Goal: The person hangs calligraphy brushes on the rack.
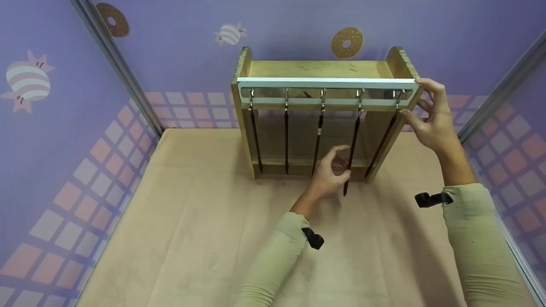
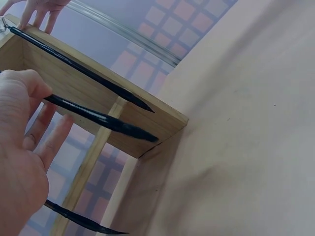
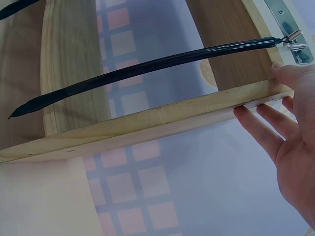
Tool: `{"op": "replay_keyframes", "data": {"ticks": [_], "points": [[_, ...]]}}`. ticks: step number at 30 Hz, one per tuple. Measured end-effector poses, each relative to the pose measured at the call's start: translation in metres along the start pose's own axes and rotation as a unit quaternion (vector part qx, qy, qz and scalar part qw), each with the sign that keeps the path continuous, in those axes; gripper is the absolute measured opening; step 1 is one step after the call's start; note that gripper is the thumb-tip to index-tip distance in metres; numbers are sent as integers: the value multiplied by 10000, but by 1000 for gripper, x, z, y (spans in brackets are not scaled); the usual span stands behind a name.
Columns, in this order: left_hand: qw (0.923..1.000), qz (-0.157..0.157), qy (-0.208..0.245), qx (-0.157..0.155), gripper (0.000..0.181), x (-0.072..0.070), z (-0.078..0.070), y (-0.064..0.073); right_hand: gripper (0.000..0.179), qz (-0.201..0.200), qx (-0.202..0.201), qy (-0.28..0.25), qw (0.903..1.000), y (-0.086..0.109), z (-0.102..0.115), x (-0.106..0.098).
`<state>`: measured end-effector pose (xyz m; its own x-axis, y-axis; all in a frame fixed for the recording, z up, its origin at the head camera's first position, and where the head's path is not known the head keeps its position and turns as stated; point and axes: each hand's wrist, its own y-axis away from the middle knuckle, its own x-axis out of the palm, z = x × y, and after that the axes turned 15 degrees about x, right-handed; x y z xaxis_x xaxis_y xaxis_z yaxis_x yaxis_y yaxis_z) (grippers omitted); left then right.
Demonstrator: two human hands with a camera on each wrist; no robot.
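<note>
Several black calligraphy brushes hang by loops from metal hooks on a white rail (image 1: 307,81) across the front of a wooden rack (image 1: 320,68). My left hand (image 1: 326,177) pinches the lower part of one brush (image 1: 354,136), second from the right, between thumb and index finger. Its dark pointed tip (image 2: 133,130) sticks out below the fingers in the left wrist view. With my right hand (image 1: 437,121), I hold the rack's right side board (image 3: 157,115) near its top, thumb in front and fingers outside. The rightmost brush (image 3: 147,66) hangs beside that board, untouched.
The rack stands upright on a pale cloth-covered table (image 1: 192,213), close to the purple patterned back wall (image 1: 290,25). Side walls (image 1: 34,149) with metal corner posts (image 1: 123,68) enclose the table at left and right.
</note>
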<state>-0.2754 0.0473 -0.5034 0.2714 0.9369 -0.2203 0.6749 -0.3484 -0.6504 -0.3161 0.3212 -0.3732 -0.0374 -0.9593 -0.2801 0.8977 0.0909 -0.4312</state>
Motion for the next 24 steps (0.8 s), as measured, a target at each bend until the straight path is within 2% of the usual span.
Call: {"op": "replay_keyframes", "data": {"ticks": [9,18,24], "points": [[9983,-62,438,-385,68,1,1,3,68,9,-172,-81,9998,-1,0,2],[9974,18,318,-643,75,-1,0,7,68,-16,-55,93,9999,-1,0,0],[9961,90,253,-845,78,-3,-1,10,68,-2,211,-108,9997,-1,0,0]]}}
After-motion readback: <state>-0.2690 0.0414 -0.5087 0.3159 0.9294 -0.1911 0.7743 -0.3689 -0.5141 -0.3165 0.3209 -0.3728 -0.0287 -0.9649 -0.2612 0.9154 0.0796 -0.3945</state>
